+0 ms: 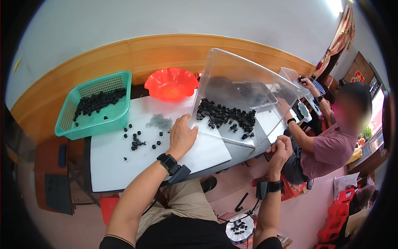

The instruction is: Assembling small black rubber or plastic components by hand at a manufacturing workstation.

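Note:
A big clear plastic bin (236, 76) is tilted over the table, its far side raised. Many small black caps or knob-like parts (232, 117) are gathered toward its near side. My left hand (182, 136) grips the bin's left edge, thumb toward the inside. At the bin's near right corner, my right hand (280, 150) is closed with fingers curled; its fingertips seem to hold the rim there, partly hidden. Several loose black parts (137, 143) lie on the white sheet (107, 162) left of my left hand, beside a small heap of pale, fine pieces (159, 122).
A green basket (95, 133) with black parts stands at the left, near a red scalloped bowl (171, 81). A co-worker (331, 149) sits at the right, one hand near the bin. Below, a white plate (244, 234) holds black parts. Red stools (338, 211) stand lower right.

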`<state>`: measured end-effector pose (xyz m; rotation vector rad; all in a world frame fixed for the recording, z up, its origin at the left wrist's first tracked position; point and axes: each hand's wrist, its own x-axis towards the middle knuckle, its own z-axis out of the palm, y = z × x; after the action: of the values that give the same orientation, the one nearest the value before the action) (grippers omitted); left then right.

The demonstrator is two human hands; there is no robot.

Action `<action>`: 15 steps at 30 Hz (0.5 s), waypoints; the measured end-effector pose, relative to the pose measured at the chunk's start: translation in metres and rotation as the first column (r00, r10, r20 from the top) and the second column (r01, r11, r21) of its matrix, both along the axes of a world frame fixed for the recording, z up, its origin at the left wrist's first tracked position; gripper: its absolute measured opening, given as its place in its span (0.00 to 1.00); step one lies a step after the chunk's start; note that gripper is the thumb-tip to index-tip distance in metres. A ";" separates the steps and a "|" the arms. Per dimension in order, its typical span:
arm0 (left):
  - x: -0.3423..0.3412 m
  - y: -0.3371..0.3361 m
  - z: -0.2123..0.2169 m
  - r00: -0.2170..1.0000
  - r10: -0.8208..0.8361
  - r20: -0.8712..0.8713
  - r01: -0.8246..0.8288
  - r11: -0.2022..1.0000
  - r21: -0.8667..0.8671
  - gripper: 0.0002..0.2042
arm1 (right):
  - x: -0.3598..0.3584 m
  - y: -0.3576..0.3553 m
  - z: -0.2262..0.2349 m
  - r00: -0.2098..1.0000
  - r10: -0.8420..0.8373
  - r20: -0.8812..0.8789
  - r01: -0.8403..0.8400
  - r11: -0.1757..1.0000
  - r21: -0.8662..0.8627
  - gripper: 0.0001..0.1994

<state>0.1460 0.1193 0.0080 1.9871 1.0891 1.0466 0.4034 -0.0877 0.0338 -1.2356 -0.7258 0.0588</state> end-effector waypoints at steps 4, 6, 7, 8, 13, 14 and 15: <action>0.008 0.007 -0.002 0.998 0.013 -0.065 -0.015 1.000 -0.021 0.23 | 0.011 0.003 -0.014 1.000 -0.024 -0.018 0.020 0.987 -0.162 0.08; 0.011 0.010 -0.002 0.996 0.011 -0.086 -0.013 1.000 -0.020 0.22 | 0.009 0.007 -0.020 0.999 -0.018 0.033 0.024 0.979 -0.201 0.10; 0.012 0.011 -0.002 0.997 0.008 -0.082 -0.010 1.000 -0.027 0.20 | 0.010 0.008 -0.024 0.999 -0.019 0.029 0.025 0.980 -0.200 0.10; 0.013 0.012 -0.003 0.997 0.004 -0.078 -0.007 0.999 -0.034 0.19 | 0.012 0.010 -0.030 0.999 -0.002 0.035 0.009 0.981 -0.193 0.11; 0.013 0.018 -0.009 0.998 0.004 -0.056 -0.007 0.998 -0.066 0.15 | 0.011 0.016 -0.035 0.990 -0.009 0.141 0.047 0.962 -0.269 0.12; 0.014 0.018 -0.008 0.998 0.007 -0.062 -0.011 0.998 -0.066 0.15 | 0.009 0.017 -0.033 0.985 -0.025 0.173 0.081 0.943 -0.321 0.11; 0.015 0.019 -0.009 0.998 0.006 -0.065 -0.010 0.998 -0.065 0.15 | 0.009 0.017 -0.031 0.978 -0.041 0.207 0.117 0.921 -0.371 0.11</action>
<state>0.1612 0.1381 -0.0006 1.9785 1.1519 0.9448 0.4121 -0.0703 0.0030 -1.6607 -0.8603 0.0115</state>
